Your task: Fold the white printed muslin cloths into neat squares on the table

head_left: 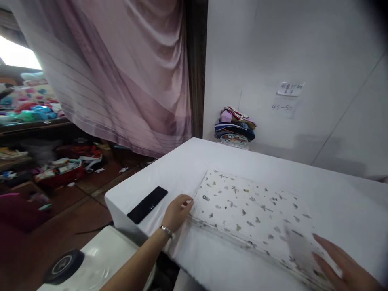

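Note:
A folded white cloth (242,206) printed with small grey-green plants and other motifs lies on the white table, its layers showing along the near edge. My left hand (178,212), with a metal bracelet at the wrist, has its fingers closed at the cloth's left near corner. At the opposite end my right hand (344,262) is smeared by motion and partly beyond the view's edge. Its thumb and fingers close around the right near part of the cloth, where a blurred flap appears raised. A black phone (147,204) rests left of my left hand.
The white table (188,161) meets a pale wall with paper notes (290,89). A pile of folded clothes (235,125) stands behind the table. Pink curtains (145,72) hang at back left. A pale machine with a dark handwheel (64,266) stands at lower left.

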